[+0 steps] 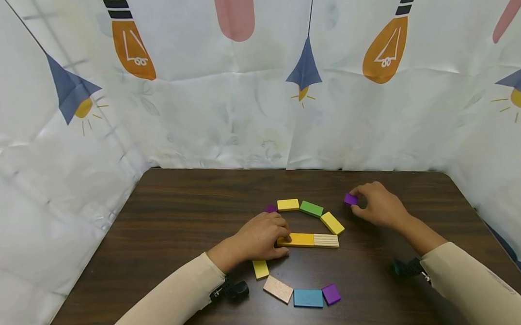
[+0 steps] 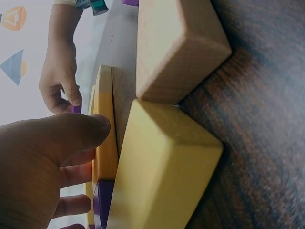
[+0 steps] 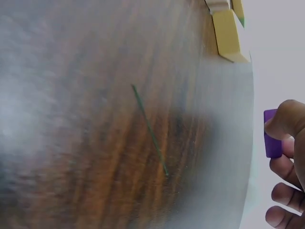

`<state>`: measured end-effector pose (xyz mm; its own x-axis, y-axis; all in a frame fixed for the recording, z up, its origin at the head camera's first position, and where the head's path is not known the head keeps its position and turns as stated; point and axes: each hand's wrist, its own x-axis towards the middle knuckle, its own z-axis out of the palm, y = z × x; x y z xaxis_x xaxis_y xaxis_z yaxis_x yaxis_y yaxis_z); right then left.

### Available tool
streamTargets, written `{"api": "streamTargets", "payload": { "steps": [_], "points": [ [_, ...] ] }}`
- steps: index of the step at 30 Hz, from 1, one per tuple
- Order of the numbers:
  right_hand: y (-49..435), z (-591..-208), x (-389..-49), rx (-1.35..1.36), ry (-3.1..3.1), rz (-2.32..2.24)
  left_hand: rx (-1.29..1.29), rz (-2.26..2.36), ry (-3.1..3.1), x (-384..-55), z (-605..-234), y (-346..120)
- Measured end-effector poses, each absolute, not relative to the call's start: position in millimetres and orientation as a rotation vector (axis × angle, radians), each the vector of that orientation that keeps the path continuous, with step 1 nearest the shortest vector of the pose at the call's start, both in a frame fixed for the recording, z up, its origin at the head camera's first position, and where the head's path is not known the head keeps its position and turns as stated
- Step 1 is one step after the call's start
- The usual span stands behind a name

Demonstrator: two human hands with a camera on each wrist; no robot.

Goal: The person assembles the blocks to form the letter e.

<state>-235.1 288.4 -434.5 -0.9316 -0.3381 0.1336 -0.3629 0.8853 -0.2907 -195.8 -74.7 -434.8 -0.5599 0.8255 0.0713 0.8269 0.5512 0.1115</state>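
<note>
In the head view, my right hand pinches a small purple block between thumb and fingers, over the right part of the table. The right wrist view shows this purple block at the thumb tip. My left hand is at the left end of a row, thumb and fingertips on an orange block. A pale striped wooden block continues that row to the right. In the left wrist view, a purple block shows beyond the orange one, mostly hidden from above by the hand.
An open curve of blocks surrounds the row: yellow, green and another yellow at the back; yellow, plain wood, blue and purple in front. A printed curtain hangs behind the brown table.
</note>
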Motion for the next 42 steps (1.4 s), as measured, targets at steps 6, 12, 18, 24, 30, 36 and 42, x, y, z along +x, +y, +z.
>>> {"api": "streamTargets", "payload": {
  "steps": [6, 12, 18, 24, 30, 36, 42],
  "points": [
    [289, -434, -220, 0.602, -2.932, 0.474, -1.463, -0.217, -2.782, -195, -434, -74],
    [287, -433, -206, 0.673, -2.879, 0.482, -1.454, -0.213, -2.795, -196, -434, -74],
    [284, -431, -192, 0.728, -2.83, 0.479, -1.455, -0.218, -2.784, -195, -434, -75],
    [280, -431, -179, 0.782, -2.805, 0.472, -1.455, -0.212, -2.776, -195, -434, -75],
    [278, -434, -170, 0.86, -2.795, 0.479, -1.453, -0.215, -2.772, -195, -435, -75],
    [275, -435, -161, 0.92, -2.778, 0.499, -1.465, -0.227, -2.748, -197, -437, -75],
    [274, -438, -154, 0.986, -2.793, 0.526, -1.46, -0.216, -2.763, -197, -435, -75]
  ]
}}
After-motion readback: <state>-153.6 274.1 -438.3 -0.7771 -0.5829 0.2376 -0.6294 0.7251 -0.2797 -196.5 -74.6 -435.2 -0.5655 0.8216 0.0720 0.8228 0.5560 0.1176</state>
